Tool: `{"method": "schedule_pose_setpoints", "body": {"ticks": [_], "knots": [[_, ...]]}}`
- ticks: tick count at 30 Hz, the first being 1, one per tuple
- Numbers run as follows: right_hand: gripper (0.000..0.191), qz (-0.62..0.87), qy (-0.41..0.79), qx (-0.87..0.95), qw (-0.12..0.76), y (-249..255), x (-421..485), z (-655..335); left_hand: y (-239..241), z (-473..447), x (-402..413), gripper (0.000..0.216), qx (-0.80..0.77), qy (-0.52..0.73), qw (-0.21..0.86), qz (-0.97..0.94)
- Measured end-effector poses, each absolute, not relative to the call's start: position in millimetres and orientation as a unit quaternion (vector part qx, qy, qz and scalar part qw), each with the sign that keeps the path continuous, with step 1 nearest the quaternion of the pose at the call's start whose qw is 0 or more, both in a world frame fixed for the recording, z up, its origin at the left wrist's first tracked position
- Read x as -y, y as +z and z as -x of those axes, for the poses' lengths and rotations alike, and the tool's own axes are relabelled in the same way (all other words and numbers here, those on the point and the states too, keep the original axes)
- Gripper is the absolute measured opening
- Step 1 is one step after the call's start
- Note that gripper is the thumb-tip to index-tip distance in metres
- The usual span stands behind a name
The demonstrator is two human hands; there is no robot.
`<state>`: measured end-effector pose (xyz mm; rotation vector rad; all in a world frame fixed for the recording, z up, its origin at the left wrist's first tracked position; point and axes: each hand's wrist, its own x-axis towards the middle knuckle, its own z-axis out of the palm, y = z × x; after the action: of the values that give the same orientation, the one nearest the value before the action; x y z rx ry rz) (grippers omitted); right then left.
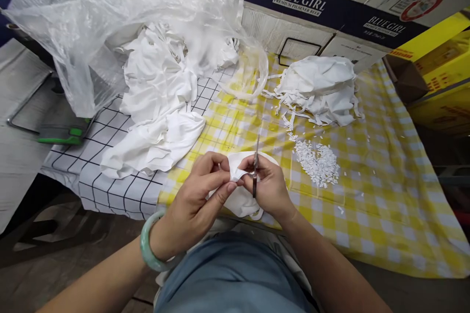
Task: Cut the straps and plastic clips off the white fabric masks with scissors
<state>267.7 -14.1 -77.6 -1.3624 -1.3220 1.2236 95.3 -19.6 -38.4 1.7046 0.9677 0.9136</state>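
Observation:
My left hand (200,195), with a green bangle on the wrist, pinches a white fabric piece (240,200) at its top edge, fingers closed on it. My right hand (266,183) is closed round small scissors (255,166), whose blades point up and away along the fabric's edge. Both hands hover over the near edge of a yellow checked tablecloth (367,195). A little heap of tiny white offcuts (318,162) lies just to the right of my right hand.
A pile of white fabric pieces (157,107) spills from a clear plastic bag (110,14) at the left, on a black-grid white cloth (110,181). Another white stack (319,90) sits back right. Blue Girl cardboard boxes (330,5) stand behind; a green-handled tool (60,134) lies left.

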Motion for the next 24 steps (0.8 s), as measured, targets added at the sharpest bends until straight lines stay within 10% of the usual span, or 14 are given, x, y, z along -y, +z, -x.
{"method": "schedule_pose_setpoints", "body": {"ticks": [5,13,24], "knots": [[0.024,0.485,0.601,0.494,0.399,-81.2,23.9,-259.4,-53.8,-111.0,16.6,0.023,-0.348,0.453,0.555,-0.605],[0.037,0.560,0.333,0.715,0.253,-62.9,31.4,-303.1,-74.3,-124.1,19.2,0.027,-0.387,0.457,0.599,-0.531],[0.047,0.569,0.316,0.737,0.182,-67.0,29.6,-300.9,-79.1,-126.6,20.6,0.030,-0.385,0.444,0.568,-0.576]]}}
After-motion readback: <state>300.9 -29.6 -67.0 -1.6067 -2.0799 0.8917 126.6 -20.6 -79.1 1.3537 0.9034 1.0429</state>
